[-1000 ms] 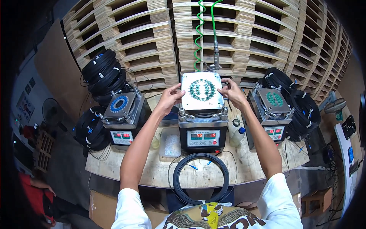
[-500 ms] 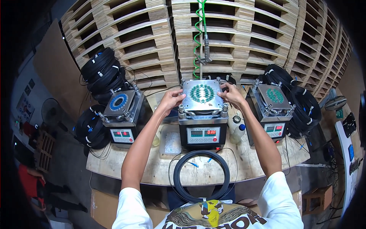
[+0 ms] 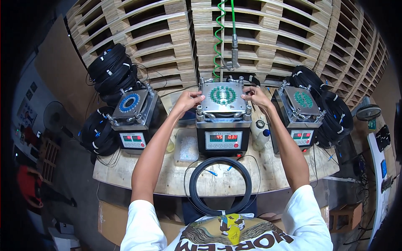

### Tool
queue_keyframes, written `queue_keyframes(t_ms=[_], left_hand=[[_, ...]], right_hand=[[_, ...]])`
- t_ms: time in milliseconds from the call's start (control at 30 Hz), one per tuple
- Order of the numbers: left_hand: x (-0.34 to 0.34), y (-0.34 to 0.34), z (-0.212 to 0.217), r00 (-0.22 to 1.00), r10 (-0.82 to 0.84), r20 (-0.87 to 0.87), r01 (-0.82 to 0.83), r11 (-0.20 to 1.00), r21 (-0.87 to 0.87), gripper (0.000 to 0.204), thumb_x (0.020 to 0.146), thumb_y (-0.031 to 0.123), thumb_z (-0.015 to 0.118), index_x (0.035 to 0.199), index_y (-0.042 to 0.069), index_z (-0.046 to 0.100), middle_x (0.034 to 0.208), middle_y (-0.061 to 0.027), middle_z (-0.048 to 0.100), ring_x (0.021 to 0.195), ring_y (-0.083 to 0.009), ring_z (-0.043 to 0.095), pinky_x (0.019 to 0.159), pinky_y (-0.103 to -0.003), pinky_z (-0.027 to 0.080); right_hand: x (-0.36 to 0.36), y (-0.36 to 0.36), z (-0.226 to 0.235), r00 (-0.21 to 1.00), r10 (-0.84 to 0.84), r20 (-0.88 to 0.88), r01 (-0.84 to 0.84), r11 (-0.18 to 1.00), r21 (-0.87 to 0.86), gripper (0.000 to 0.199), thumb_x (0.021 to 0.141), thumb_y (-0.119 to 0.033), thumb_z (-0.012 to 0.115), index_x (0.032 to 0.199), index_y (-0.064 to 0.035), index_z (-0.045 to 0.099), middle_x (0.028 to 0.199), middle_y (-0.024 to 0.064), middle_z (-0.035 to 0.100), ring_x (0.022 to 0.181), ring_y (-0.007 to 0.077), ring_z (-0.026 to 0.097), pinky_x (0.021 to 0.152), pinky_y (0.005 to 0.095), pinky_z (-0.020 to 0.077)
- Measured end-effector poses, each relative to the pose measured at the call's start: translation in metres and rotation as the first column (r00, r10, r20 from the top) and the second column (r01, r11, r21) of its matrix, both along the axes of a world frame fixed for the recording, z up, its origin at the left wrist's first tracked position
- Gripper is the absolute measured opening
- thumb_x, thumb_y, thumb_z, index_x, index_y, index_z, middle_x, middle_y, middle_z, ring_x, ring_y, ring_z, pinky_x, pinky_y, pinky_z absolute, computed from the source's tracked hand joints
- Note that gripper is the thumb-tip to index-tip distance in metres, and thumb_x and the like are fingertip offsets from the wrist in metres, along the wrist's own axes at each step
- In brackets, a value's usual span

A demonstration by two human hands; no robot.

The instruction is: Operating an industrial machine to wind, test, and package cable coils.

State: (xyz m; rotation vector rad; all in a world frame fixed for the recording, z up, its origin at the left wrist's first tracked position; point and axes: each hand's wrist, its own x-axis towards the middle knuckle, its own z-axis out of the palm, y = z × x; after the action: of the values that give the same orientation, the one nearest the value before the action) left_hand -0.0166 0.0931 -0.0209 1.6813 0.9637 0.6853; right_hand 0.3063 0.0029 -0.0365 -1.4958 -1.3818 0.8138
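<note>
We are gripping the square grey metal plate with a ring of green connectors at its two side edges, our left hand and right hand each closing fingers on it. It is lying flat on the middle black box machine with red displays. It is probably heavy and stiff, so holding the bare edges seems safest, while the coiled black cable is resting near us on the wooden table.

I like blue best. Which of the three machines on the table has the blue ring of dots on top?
The left machine. Its top plate carries a blue ring, while the middle machine and the right machine carry green ones.
</note>
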Motion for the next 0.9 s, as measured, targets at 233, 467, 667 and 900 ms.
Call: queue_keyframes(t_ms=[233,467,667,900], left_hand=[[0.009,0.0,-0.023,0.995,0.073,0.064,-0.083,0.982,0.171,0.049,0.09,0.029,0.074,0.129,0.0,0.064,0.084,-0.0004,0.066,0.068,-0.0074,0.053,0.063,-0.024,0.045],[-0.035,-0.063,-0.047,0.942,0.18,0.282,-0.264,0.918,0.297,0.026,0.098,0.017,0.061,0.117,0.0,0.068,0.082,-0.0045,0.064,0.071,-0.0115,0.057,0.067,-0.028,0.046],[-0.106,-0.18,-0.133,0.946,0.322,-0.047,-0.26,0.836,0.484,0.018,0.099,0.015,0.057,0.105,-0.002,0.058,0.093,-0.018,0.061,0.086,-0.0321,0.063,0.076,-0.04,0.049],[-0.105,-0.24,-0.141,0.904,0.407,-0.132,-0.293,0.814,0.501,0.014,0.099,0.008,0.054,0.106,-0.004,0.057,0.105,-0.0189,0.052,0.086,-0.0317,0.061,0.076,-0.038,0.049]], right_hand=[[0.012,0.007,-0.009,0.998,0.048,-0.033,-0.047,0.999,0.007,0.042,0.085,-0.022,0.078,0.117,0.0022,0.067,0.087,0.0045,0.065,0.075,0.0103,0.056,0.064,0.0259,0.0424],[-0.016,-0.054,-0.019,0.996,-0.091,0.016,0.089,0.99,0.109,0.032,0.095,-0.028,0.065,0.11,0.0001,0.069,0.084,0.0057,0.069,0.063,0.0124,0.06,0.056,0.0291,0.047],[-0.031,-0.182,-0.102,0.983,-0.05,0.176,0.058,0.998,-0.038,0.014,0.093,-0.006,0.056,0.097,0.001,0.068,0.074,0.0123,0.066,0.064,0.0184,0.064,0.062,0.0339,0.0508],[-0.054,-0.226,-0.187,0.85,-0.178,0.496,0.192,0.981,0.024,0.032,0.086,-0.003,0.061,0.117,-0.0006,0.063,0.109,0.0238,0.062,0.101,0.0419,0.061,0.09,0.0462,0.0488]])
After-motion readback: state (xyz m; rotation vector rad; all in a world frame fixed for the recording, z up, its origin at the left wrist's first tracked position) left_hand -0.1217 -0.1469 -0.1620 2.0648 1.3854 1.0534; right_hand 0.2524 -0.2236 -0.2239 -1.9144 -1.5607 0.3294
